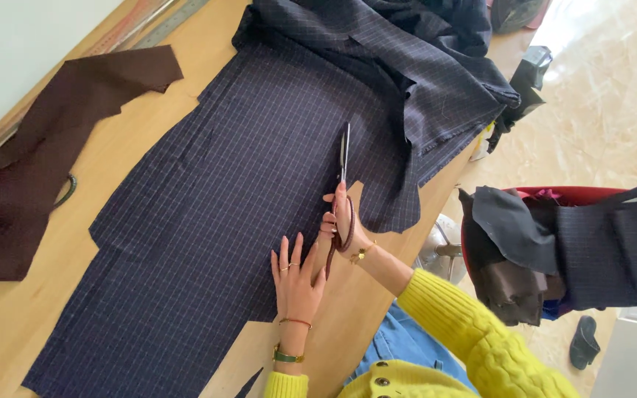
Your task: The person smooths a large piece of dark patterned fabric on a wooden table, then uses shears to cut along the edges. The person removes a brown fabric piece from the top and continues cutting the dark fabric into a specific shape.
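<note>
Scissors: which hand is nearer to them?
Right. The right hand grips the scissors by their handles; the left hand lies flat on the checked fabric just beside them.

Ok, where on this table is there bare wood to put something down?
Bare table shows between the brown fabric and the checked navy fabric, and along the near edge past the right hand with the scissors. The far end is crowded with heaped fabric. The left hand presses the cloth flat.

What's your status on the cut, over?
Right hand gripping scissors, blades in checked cloth. Left hand flat on cloth beside cut. Bunched cloth ahead of blades.
</note>
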